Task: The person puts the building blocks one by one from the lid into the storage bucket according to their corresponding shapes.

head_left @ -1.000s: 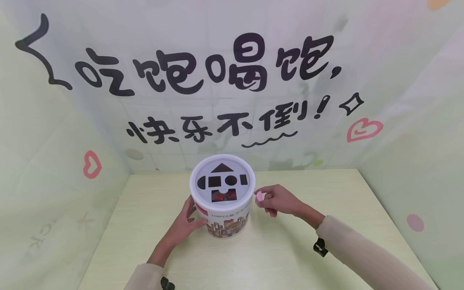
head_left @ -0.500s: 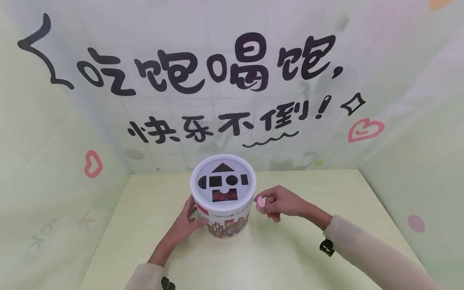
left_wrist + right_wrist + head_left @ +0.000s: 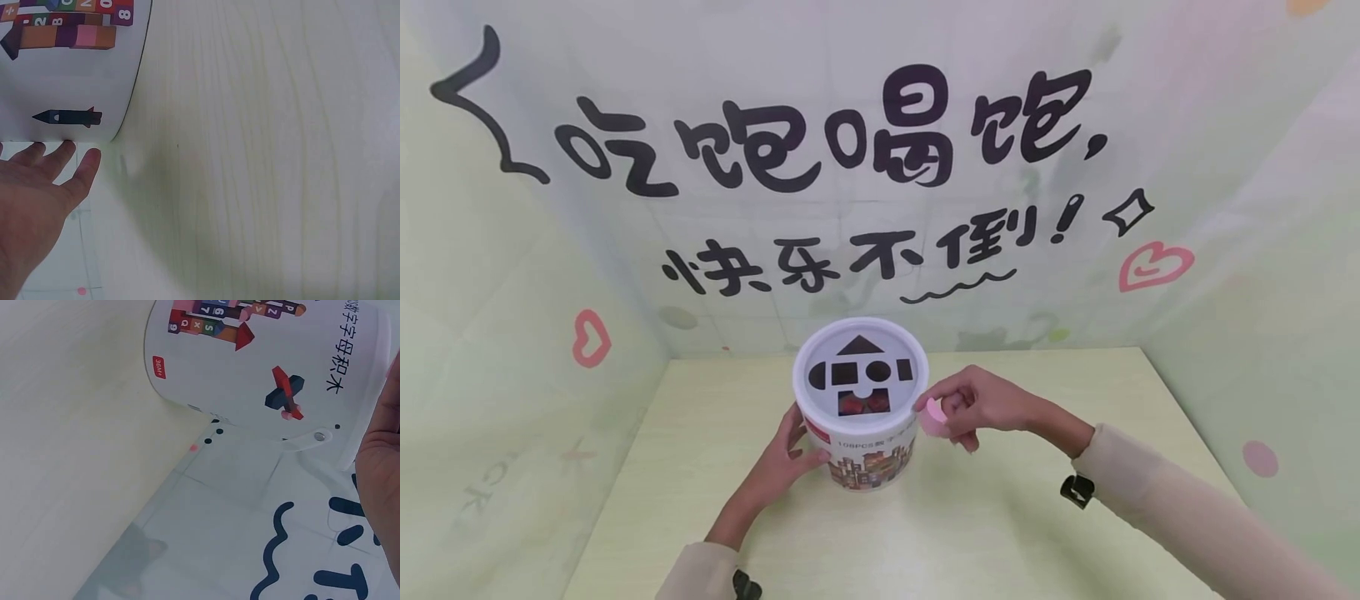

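Note:
A white toy-block bucket [image 3: 868, 446] with printed blocks on its side stands upright on the table. Its white lid [image 3: 820, 408] has several shaped cutouts, and red pieces show through the lowest one. My left hand [image 3: 778, 467] steadies the bucket from the left, thumb on the front and fingers round the side; the left wrist view has its fingertips at the bucket's edge. Between thumb and fingers, my right hand [image 3: 988, 404] pinches a small pink block [image 3: 934, 419] with a rounded outline, right beside the lid's rim. The right wrist view shows only part of that hand [image 3: 381, 469].
The pale wooden table [image 3: 1000, 533] reaches back to a printed cloth wall [image 3: 880, 200] with large dark lettering. Cloth also hangs along both sides. A white handle joint [image 3: 320, 437] sits on the bucket's side near the top.
My right hand has risen slightly and shifted left to the lid's rim, and the pink block has turned to show more of its face. The left hand and bucket stay put.

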### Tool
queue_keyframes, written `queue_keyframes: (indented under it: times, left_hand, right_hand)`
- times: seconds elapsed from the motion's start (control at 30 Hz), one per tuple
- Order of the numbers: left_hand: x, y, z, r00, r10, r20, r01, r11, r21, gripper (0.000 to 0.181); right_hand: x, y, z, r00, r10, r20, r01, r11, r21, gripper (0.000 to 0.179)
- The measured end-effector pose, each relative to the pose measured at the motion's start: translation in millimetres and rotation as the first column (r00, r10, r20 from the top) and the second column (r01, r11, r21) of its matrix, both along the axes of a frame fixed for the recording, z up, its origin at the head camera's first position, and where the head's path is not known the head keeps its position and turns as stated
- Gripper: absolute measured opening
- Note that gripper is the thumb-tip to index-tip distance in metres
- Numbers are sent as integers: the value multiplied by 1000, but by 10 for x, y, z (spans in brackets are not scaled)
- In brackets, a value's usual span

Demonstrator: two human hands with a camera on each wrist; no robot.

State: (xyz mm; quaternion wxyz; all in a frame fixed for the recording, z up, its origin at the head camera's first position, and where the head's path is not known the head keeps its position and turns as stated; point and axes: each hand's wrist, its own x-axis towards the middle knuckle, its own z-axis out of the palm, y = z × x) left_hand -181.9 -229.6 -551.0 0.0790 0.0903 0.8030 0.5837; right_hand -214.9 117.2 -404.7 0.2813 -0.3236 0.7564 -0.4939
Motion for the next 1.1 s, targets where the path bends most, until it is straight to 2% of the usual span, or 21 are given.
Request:
queue_keyframes:
  times: [0.43,0.7,1.1]
  left_hand:
    - [11,-1,-7,1000,7,-9,-7,1000,-12,93]
    - [9,13,0,1000,8,3,-8,1000,-10,93]
    - [6,21,9,1000,10,11,-10,1000,-14,93]
  right_hand:
    - [-94,-160,185,997,-58,-43,59,998,37,37]
    - [-116,-374,148,998,-61,-33,62,997,41,33]
    - [-164,-627,167,993,-84,-83,91,992,89,29]
